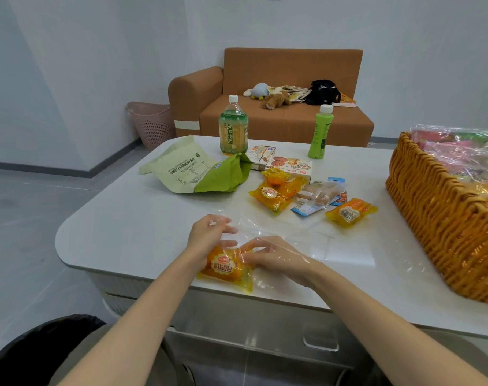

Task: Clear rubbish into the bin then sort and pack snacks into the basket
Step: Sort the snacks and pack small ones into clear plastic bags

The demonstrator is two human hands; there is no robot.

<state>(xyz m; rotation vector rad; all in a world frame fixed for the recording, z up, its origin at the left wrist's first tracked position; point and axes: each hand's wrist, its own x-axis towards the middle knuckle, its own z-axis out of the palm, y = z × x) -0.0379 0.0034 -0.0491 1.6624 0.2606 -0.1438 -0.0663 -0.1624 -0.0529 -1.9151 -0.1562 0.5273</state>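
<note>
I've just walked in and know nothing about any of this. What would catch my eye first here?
At the near edge of the white table, the left hand pinches clear plastic film, while the right hand, draped in it, holds an orange bread packet. At the right, a big wicker basket brims with shiny wrapped snacks.

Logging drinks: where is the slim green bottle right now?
In the head view, the slim green bottle stands upright at the far edge of the table, right of the big tea bottle and behind the biscuit box.
</note>
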